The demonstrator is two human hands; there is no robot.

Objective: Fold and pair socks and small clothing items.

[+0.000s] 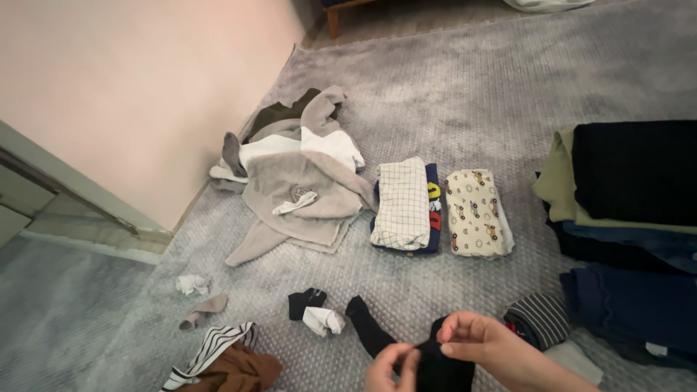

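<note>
Two hands, my left [390, 366] and right [488, 347], pinch a black sock [372, 330] over the carpet [450, 94]; its long axis slants up-left, toe away from me.

A matt black knit sock [443, 363] is pinched at six o'clock. Soft cloth is seen in the hoodie [305, 181] at eleven; the carpet [472, 94] looks nubbly.

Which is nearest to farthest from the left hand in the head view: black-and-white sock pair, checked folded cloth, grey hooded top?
From the left hand, low in the view:
1. Black-and-white sock pair, just up and to its left on the carpet.
2. Checked folded cloth, straight ahead, lying on a dark blue piece.
3. Grey hooded top, farthest, ahead-left beside the wall.
</note>
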